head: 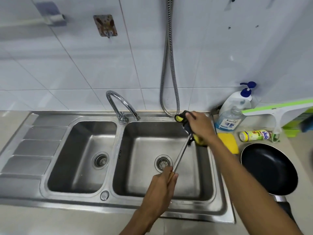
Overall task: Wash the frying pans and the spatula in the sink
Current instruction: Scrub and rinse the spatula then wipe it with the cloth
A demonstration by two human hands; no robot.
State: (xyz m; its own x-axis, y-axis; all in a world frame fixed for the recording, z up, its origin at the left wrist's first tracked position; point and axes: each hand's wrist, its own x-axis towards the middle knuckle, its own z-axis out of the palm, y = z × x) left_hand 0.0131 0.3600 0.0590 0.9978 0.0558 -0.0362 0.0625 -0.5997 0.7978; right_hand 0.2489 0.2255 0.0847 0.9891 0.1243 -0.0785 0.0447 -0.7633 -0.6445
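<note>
Head view shows the spatula (182,152) step in hand: its metal shaft slants across the right basin of the sink (128,150), above the drain, with the blade end up near the back right corner. The left hand (160,189) curls round the wooden handle at the low end, fingers closed on it and the forearm reaching in from the near edge. The right hand (200,126) comes in from the counter side, its arm stretched over the rim, and grips a yellow and black scrubber (179,118) wrapped about the blade, which it hides. No water seems to run from the tap (122,102), so this looks like scrubbing, not rinsing. Next, probably, the blade needs working along both faces, then a rinse under the spout, which means freeing one hand for the tap lever. One frying pan (269,168) waits on the counter right of the sink, apparently unwashed; no other pan is visible.
</note>
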